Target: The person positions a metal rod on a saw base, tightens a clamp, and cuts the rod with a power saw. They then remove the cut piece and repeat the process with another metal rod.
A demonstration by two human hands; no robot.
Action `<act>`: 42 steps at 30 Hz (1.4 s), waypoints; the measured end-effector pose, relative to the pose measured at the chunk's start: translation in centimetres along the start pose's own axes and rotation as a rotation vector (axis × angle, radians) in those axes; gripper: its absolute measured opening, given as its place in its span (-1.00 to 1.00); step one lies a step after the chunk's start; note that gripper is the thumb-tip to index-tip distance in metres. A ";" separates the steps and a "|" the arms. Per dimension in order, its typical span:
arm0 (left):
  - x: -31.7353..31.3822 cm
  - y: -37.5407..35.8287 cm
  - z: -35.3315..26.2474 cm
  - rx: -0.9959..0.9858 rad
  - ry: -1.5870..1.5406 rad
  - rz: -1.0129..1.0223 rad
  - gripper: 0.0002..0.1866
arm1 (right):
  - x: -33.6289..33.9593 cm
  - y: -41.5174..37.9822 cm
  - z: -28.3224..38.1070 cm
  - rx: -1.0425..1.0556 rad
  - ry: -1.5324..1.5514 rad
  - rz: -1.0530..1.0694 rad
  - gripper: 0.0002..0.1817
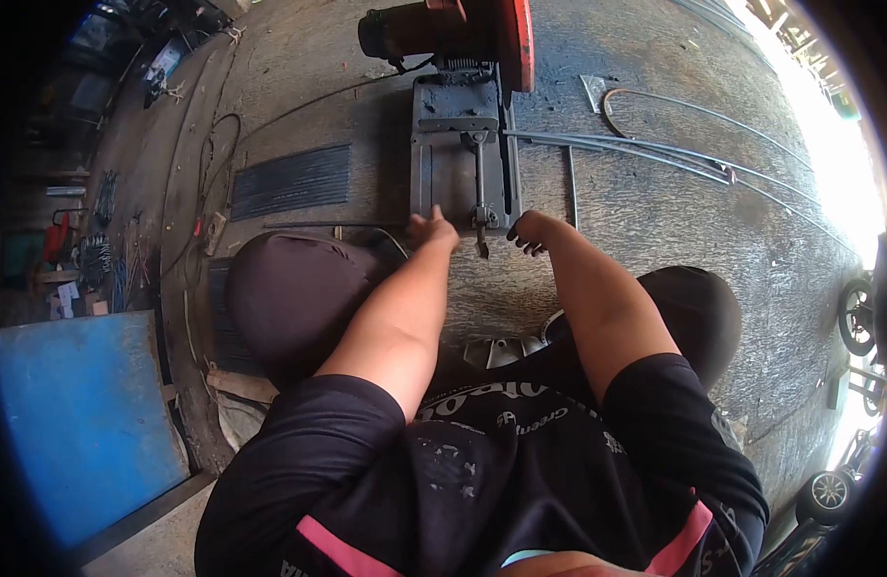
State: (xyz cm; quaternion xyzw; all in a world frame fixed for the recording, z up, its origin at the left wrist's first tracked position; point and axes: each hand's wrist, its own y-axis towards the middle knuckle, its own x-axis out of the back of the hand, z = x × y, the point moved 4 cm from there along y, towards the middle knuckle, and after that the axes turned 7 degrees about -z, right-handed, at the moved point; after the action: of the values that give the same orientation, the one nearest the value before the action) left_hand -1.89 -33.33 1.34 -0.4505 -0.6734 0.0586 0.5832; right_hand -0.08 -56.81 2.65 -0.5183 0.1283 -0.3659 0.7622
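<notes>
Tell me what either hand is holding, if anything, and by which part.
Cannot be told for sure: the left hand is blurred, and the right hand curls near the saw base, its palm hidden.

Gap between left hand (434, 229) and right hand (528, 233), but the vise handle (483, 248) pokes into it. Vise screw (480, 173) blocks a low sideways sweep over the saw base (439, 183); room over the bed left of it. Far end blocked by motor (405, 34) and red guard (518, 48). Right: metal bars (559, 137) cross the floor (645, 226); open path nearer, right of the short bar (572, 183). Left knee (285, 279) and right knee (698, 303) limit near side.
</notes>
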 end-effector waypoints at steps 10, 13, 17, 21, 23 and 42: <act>1.7 -4.3 -3.0 0.002 0.138 0.042 0.01 | -2.4 -5.1 5.3 0.290 0.655 0.765 -0.60; -0.7 -1.3 -2.2 -0.111 0.085 0.109 0.07 | -1.0 -3.4 3.3 0.156 0.440 0.481 -0.69; -1.3 -1.7 -2.1 -0.236 0.085 0.150 0.11 | -0.3 -1.8 1.3 -0.013 0.181 0.025 -0.80; -0.6 -1.9 -2.6 -0.245 -0.113 0.007 -0.03 | 0.2 -1.0 2.0 -0.001 0.351 -0.155 -0.83; 0.9 -2.7 -3.9 -0.273 -0.178 -0.167 -0.20 | 1.2 0.6 1.6 0.033 0.577 -0.240 -0.82; 5.6 8.1 -1.9 0.172 -0.706 -0.474 -0.65 | -6.3 3.9 17.3 0.257 0.834 0.060 -0.84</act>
State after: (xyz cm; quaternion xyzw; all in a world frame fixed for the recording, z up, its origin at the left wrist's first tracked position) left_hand 4.51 -25.65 1.10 -0.1854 -0.9090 0.1296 0.3500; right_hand 7.07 -39.64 5.49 -0.2234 0.3935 -0.5347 0.7137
